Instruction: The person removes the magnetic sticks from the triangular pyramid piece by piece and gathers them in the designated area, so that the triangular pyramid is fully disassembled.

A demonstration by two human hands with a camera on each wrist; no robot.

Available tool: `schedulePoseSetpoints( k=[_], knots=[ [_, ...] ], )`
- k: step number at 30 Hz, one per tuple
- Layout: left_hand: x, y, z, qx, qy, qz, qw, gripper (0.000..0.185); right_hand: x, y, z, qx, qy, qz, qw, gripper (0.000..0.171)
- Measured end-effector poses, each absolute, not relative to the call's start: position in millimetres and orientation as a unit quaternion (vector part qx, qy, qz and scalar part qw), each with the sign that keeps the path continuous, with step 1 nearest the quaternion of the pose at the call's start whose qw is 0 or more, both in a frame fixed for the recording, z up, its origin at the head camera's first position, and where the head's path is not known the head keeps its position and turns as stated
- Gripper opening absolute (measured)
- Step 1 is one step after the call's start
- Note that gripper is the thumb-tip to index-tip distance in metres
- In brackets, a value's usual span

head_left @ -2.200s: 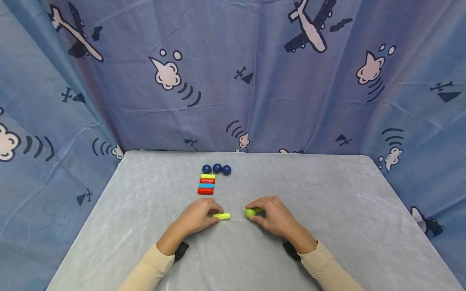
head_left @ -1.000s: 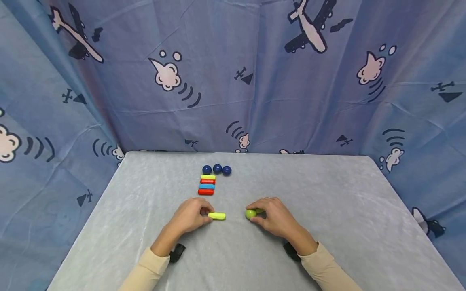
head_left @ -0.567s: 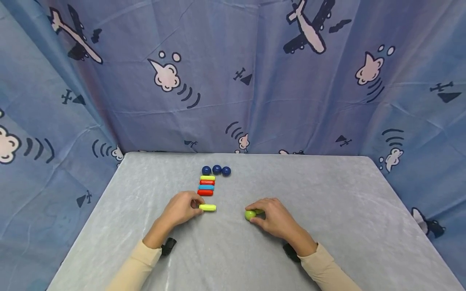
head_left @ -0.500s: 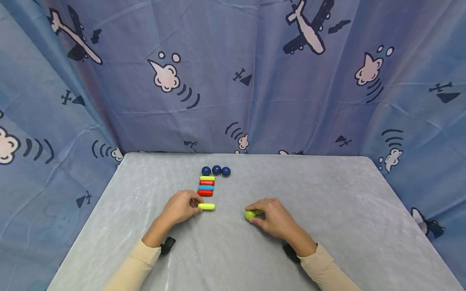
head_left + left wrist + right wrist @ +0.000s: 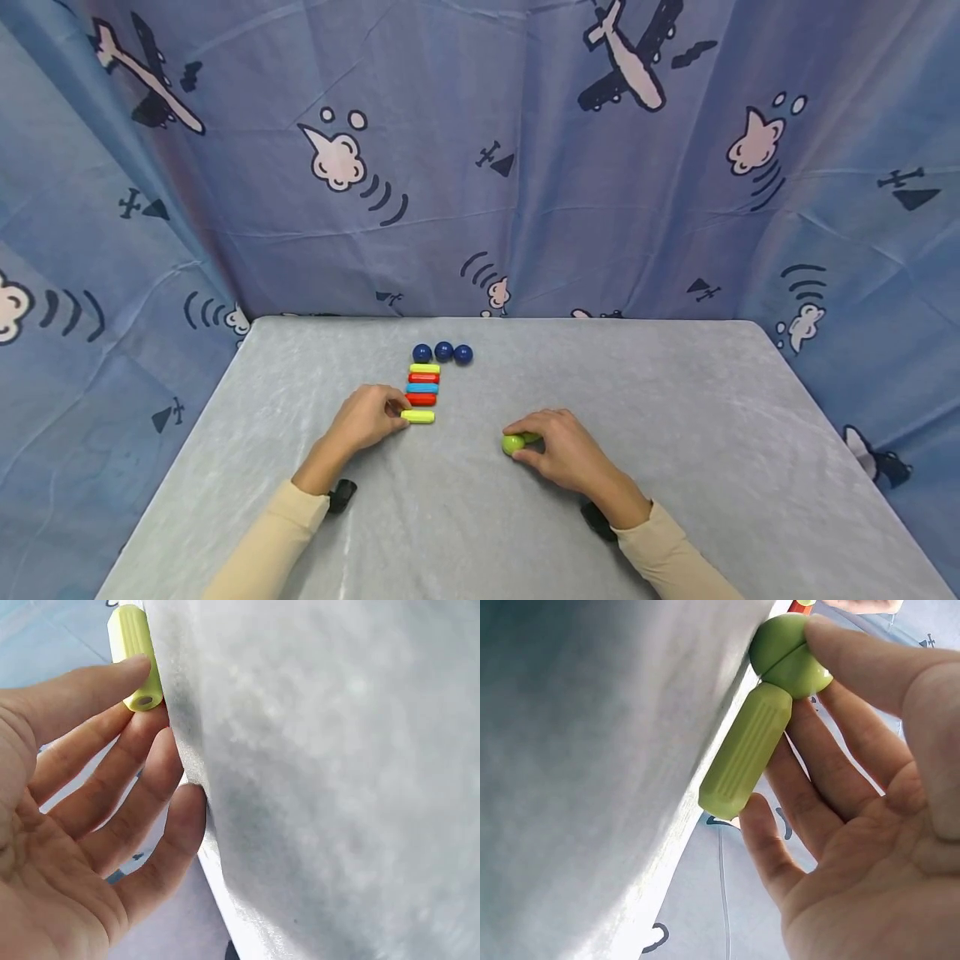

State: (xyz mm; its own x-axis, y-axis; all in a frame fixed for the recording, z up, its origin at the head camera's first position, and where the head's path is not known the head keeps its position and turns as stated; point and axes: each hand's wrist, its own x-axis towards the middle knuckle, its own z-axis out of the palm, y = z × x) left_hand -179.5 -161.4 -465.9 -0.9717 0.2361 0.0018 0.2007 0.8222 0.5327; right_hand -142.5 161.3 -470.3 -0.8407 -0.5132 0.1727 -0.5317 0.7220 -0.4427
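My left hand pinches a short yellow-green ridged stick between thumb and fingers. In the left wrist view, the thumb presses on the end with a small hole. The stick lies just in front of a red stick, the nearest of a stacked row. Behind it come a blue stick, another red stick and a yellow-green stick. My right hand grips a glossy green ball with thumb and fingertips. A ridged green stick touches that ball's underside in the right wrist view, reaching toward the little finger.
Three dark blue balls sit in a line behind the row of sticks. A pale grey cloth covers the table. A blue curtain printed with planes and clouds hangs behind and at both sides.
My left hand has carried the yellow-green stick leftward and away from me, up to the front of the row. The right hand and its green ball have stayed in place.
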Motion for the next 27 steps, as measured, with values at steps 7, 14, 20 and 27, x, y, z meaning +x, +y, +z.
schedulePoseSetpoints(
  k=[7,14,20,27],
  knots=[
    [-181,-160,-468,0.113,0.952,0.284,0.007,0.016,-142,163,-466,0.285,-0.929,0.237,0.018,0.032],
    [-181,-162,-472,0.109,0.953,0.281,-0.024,0.018,-146,165,-462,0.317,-0.923,0.217,0.000,0.033],
    [-180,-163,-473,0.104,0.954,0.281,-0.025,0.017,-149,171,-461,0.343,-0.913,0.221,-0.024,0.037],
    [-180,-162,-474,0.100,0.953,0.284,-0.031,0.017,-149,171,-464,0.339,-0.921,0.189,0.041,0.036]
  ],
)
